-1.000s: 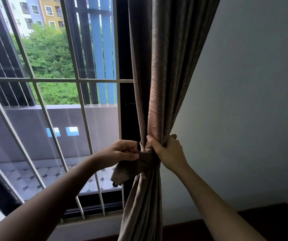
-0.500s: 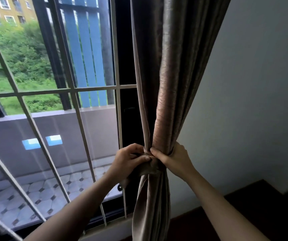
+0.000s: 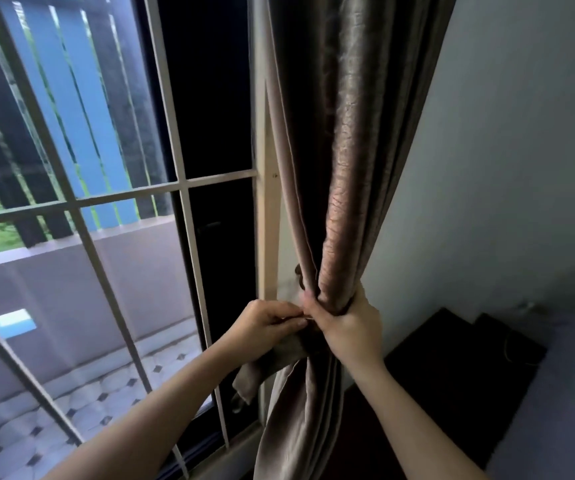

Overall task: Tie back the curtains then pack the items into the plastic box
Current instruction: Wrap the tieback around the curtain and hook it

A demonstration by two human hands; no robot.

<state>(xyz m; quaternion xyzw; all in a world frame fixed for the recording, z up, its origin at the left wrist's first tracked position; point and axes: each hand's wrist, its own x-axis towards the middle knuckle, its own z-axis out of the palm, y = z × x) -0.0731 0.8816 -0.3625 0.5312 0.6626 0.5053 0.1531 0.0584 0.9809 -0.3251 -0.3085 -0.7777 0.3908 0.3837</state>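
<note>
A brown-grey curtain (image 3: 345, 150) hangs gathered into a bunch beside the window frame. My right hand (image 3: 348, 327) is wrapped around the bunch at its narrowest point. My left hand (image 3: 265, 320) pinches the fabric tie-back (image 3: 272, 365), whose loose end droops below both hands. The two hands touch at the fingertips. A dark hook-like piece (image 3: 299, 275) on the frame shows just above my right thumb. The plastic box is not in view.
A window with pale metal bars (image 3: 189, 209) fills the left, with a tiled balcony outside. A grey wall (image 3: 504, 168) stands right of the curtain. Dark furniture (image 3: 452, 368) and a grey bed surface (image 3: 563, 393) lie at the lower right.
The view has swung right and closer to the curtain. My left hand has moved in against my right hand on the tie-back. My right hand keeps its grip on the bunch.
</note>
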